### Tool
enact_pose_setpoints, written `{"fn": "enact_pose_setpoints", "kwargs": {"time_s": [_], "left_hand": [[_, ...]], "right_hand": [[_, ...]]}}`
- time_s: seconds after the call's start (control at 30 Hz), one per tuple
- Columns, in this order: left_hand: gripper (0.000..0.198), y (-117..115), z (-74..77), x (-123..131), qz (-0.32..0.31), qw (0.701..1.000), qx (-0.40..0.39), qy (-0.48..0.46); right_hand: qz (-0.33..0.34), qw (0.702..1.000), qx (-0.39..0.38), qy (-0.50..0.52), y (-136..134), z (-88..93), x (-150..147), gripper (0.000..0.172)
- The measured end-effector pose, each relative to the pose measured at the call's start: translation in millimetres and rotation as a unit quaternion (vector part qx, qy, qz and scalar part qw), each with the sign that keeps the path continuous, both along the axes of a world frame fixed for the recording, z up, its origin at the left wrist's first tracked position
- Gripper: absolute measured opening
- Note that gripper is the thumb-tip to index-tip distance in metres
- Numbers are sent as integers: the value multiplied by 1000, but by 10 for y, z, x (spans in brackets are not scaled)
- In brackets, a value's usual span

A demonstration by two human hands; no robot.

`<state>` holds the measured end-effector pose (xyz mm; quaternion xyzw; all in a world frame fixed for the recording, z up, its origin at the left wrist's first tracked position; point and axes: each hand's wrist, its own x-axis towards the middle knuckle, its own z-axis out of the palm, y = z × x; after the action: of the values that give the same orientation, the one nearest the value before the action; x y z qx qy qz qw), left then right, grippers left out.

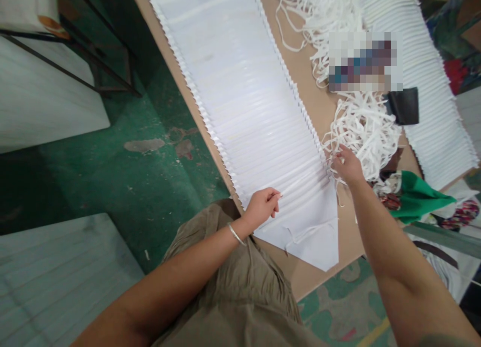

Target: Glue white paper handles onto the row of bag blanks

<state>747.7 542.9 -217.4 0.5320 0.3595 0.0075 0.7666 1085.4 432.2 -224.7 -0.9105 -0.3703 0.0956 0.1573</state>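
Note:
A long row of overlapping white sheets (244, 86) lies along the table, with wavy edges on both sides. Over the near end of this row is my left hand (263, 207), its thumb and fingers pinched together; a tiny dark tip shows at the fingertips, too small to name. My right hand (347, 164) pinches at a white cord by the right edge of the sheets, beside a tangled pile of white cords (368, 131). On the bare white sheet at the near end (319, 244) lies a loose white strip (311, 230).
Beyond the pile are more white cords (326, 11), a dark wallet-like item (406, 106) and a second row of white sheets (432, 101). Green cloth (421, 197) sits at the right. The brown table edge (210, 151) borders the green floor (161, 177); pale boards (63, 272) stand left.

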Motion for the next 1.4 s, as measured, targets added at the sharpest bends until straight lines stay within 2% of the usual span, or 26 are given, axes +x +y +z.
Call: {"fn": "enact_pose_setpoints", "kwargs": {"time_s": [0.07, 0.13, 0.2, 0.3, 0.4, 0.7, 0.93, 1.07, 1.4], "left_hand": [[15, 8, -20, -5, -2, 1000, -1, 2], [14, 35, -65, -125, 9, 1000, -1, 27], [16, 69, -124, -307, 28, 998, 6, 63], [18, 115, -203, -546, 62, 991, 33, 115], [15, 155, -254, -631, 89, 985, 58, 139], [15, 272, -436, -503, 113, 959, 160, 205], [16, 295, -517, -457, 116, 953, 176, 219], [15, 297, -517, -441, 116, 951, 174, 226], [16, 312, -532, -444, 91, 944, 205, 242]], "right_hand": [[-62, 997, -11, 45, -98, 91, -11, 22], [-97, 988, -15, 122, -203, 171, -62, 26], [-93, 982, -10, 166, -281, 215, -132, 29], [-48, 978, -8, 205, -304, 218, -235, 32], [-24, 971, -5, 237, -224, 198, -294, 32], [-84, 975, 40, 199, 81, 238, -229, 30], [-104, 972, 23, 212, 184, 292, -250, 19], [-94, 978, 31, 181, 216, 242, -232, 13], [-54, 990, 38, 122, 241, 108, -169, 16]]}}
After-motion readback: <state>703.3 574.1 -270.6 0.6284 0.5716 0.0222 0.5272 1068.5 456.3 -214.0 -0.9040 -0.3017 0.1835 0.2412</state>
